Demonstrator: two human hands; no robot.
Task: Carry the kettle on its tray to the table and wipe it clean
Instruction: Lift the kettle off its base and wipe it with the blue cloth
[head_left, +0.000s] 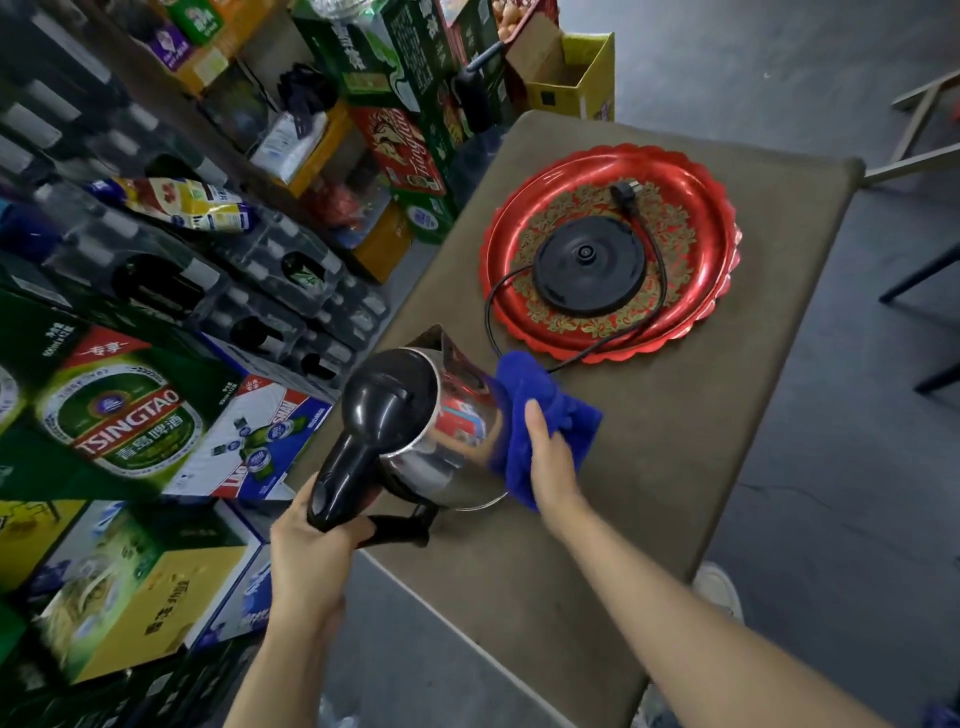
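"Steel is what catches the eye first: where is the kettle (441, 421)?"

"Lifted and tilted at the near left edge of the brown table (675, 467), lid and spout leaning left. The left hand (311, 545) is closed around its black handle (343, 467). The right hand (550, 462) presses a folded blue cloth (540, 395) flat against the shiny right side of the body, fingers spread over the cloth."

"And the tray?"

"A red scalloped tray (717, 218) sits farther along the table, well apart from the kettle. On it rests the black power base (589, 265), with its cord (660, 260) looping around and trailing off the tray's near edge toward the cloth."

"So the carrying looks done and wiping is under way. How should it go?"

"My judgement: keep the handle grip firm so the kettle does not swing, press the cloth with the flat of the palm, and turn the body by the handle to reach each side. Keep the cloth clear of the trailing cord. Stacked beer cartons (130, 415) stand just left of the table, so stay over the tabletop."
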